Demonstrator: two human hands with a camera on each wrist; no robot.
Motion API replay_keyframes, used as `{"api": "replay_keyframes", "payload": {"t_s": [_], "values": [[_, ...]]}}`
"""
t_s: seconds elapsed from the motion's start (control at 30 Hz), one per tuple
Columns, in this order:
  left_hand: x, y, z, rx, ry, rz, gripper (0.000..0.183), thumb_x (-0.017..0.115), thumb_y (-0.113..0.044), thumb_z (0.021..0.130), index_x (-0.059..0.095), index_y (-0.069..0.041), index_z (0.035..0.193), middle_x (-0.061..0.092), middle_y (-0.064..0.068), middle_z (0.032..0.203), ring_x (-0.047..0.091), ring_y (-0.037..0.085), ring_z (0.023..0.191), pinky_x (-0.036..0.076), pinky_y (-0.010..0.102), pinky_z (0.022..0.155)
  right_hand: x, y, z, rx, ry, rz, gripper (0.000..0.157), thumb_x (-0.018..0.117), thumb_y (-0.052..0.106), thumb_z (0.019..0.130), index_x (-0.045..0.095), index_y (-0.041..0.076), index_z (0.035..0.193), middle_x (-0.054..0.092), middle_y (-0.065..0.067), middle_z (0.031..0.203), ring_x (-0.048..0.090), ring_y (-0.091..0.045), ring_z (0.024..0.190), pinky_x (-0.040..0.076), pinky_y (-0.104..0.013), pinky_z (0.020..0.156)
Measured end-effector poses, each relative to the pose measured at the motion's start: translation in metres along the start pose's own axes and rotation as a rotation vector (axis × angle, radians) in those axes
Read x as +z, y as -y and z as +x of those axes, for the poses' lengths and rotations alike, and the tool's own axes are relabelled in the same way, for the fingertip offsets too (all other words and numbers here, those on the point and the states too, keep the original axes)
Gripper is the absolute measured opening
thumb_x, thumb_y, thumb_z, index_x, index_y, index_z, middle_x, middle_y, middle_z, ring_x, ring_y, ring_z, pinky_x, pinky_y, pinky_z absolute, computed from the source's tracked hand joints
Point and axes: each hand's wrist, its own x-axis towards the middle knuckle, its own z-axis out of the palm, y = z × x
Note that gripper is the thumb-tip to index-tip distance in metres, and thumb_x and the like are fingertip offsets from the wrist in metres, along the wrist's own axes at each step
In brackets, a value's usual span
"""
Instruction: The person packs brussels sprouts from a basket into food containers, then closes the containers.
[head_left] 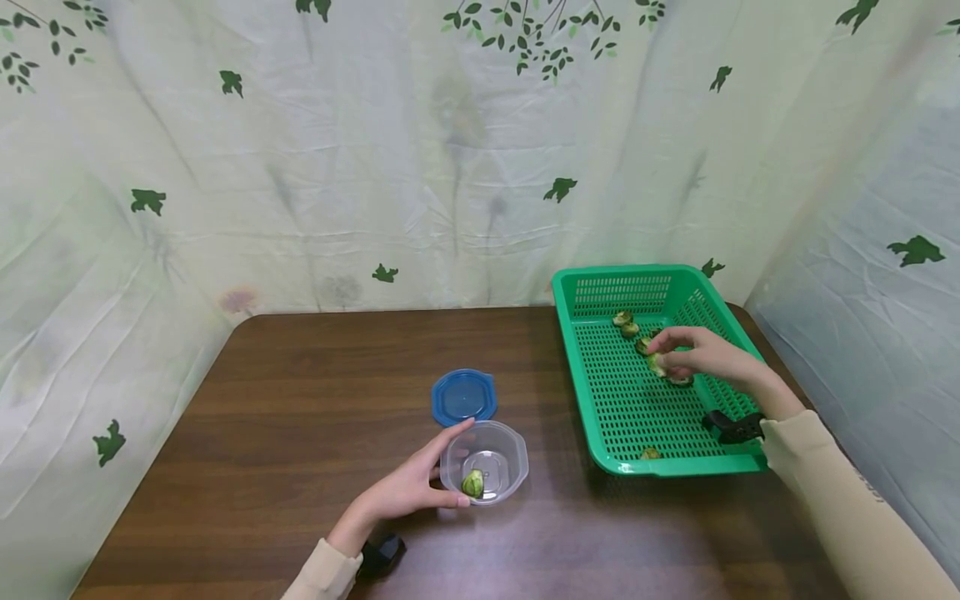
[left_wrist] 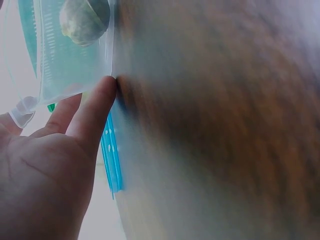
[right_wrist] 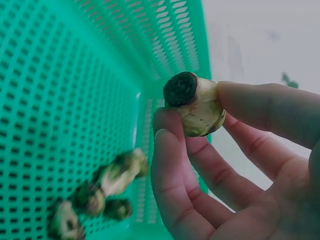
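Note:
In the head view my right hand (head_left: pixel 705 358) is over the green basket, pinching a Brussels sprout (head_left: pixel 656 364) between thumb and fingers. Up close in the right wrist view, that sprout (right_wrist: pixel 197 105) shows a dark cut end and pale green leaves. My left hand (head_left: pixel 408 485) grips the near left side of a clear plastic container (head_left: pixel 517 462), thumb in front and fingers behind. Inside the container lies one sprout (head_left: pixel 473 483), also visible through its wall in the left wrist view. Several more sprouts (right_wrist: pixel 90 199) lie on the basket floor below my right hand.
The green basket (head_left: pixel 581 408) occupies the table's right side, against the curtain. A blue lid (head_left: pixel 463 397) lies just behind the container. One sprout (head_left: pixel 650 453) sits near the basket's front wall. The brown wooden table (head_left: pixel 300 400) extends to the left.

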Motion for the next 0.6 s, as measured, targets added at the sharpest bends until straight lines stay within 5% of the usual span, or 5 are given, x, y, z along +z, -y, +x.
{"api": "replay_keyframes", "payload": {"t_s": [0.6], "values": [[0.000, 0.000, 0.000, 0.000, -0.004, -0.003, 0.094, 0.078, -0.018, 0.081, 0.018, -0.013, 0.153, 0.020, 0.011, 0.154, 0.035, 0.035, 0.132, 0.039, 0.044, 0.100, 0.047, 0.048, 0.011, -0.150, 0.014, 0.026, 0.020, 0.057, 0.010, 0.095, 0.059, -0.001, 0.112, 0.056, -0.018, 0.109, 0.061, -0.026, 0.079, 0.053, -0.039, 0.076]]}}
